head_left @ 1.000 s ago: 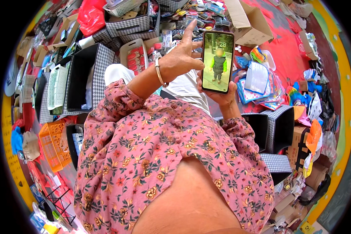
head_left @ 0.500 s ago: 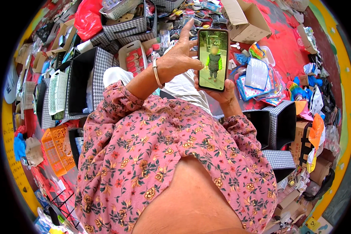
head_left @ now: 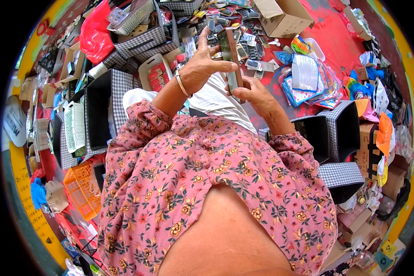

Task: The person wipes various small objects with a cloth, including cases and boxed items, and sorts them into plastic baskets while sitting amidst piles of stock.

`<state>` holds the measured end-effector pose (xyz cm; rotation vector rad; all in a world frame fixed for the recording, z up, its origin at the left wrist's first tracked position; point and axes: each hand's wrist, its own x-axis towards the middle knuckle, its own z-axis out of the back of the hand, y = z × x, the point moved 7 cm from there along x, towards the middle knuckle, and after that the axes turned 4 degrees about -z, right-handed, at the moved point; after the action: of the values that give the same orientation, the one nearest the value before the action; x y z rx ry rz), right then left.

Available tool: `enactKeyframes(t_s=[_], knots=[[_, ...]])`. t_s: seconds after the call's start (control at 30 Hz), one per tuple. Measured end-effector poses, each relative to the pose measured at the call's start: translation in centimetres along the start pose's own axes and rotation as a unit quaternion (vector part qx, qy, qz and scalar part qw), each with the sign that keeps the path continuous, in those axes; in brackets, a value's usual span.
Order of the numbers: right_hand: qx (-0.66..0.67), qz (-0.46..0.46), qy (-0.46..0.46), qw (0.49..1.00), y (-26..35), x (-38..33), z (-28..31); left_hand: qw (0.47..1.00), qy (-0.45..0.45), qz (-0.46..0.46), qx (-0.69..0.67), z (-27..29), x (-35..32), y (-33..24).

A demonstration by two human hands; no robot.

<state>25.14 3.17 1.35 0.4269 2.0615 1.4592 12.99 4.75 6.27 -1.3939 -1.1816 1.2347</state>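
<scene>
Holding a phone (head_left: 231, 60) between them, both hands meet just above the person's lap. The right hand (head_left: 253, 89) takes it from below: its grip is closed around the lower end, fingers wrapped behind and thumb at the near edge. The left hand (head_left: 202, 64) has a looser grip, partly open, thumb stretched across the phone's left side and the forefinger raised straight toward the far side, the other fingers curled behind the case. A thin bangle (head_left: 182, 86) sits on the left wrist. The phone is turned nearly edge-on, so its screen cannot be read from here.

Both forearms come out of pink flowered sleeves (head_left: 216, 175). Under the hands lies a white cloth (head_left: 216, 99). Beyond the phone, on the red floor (head_left: 326, 27), small packets are scattered, with a cardboard box (head_left: 280, 16) at the far right. Checked fabric bins (head_left: 101, 106) stand to the left, an orange plastic basket (head_left: 83, 188) nearer on the left, and a red bag (head_left: 95, 34) far left.
</scene>
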Motion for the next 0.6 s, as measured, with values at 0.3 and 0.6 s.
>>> enactKeyframes(t_s=[0.3,0.6], knots=[[-0.004,0.007,-0.025,1.000,0.1,-0.7,-0.1,0.999,0.013,-0.003,-0.047,-0.6,-0.1,-0.1],[-0.015,0.023,-0.036,0.999,-1.8,-0.9,1.4,0.998,0.053,-0.024,-0.036,-1.5,0.9,1.7]])
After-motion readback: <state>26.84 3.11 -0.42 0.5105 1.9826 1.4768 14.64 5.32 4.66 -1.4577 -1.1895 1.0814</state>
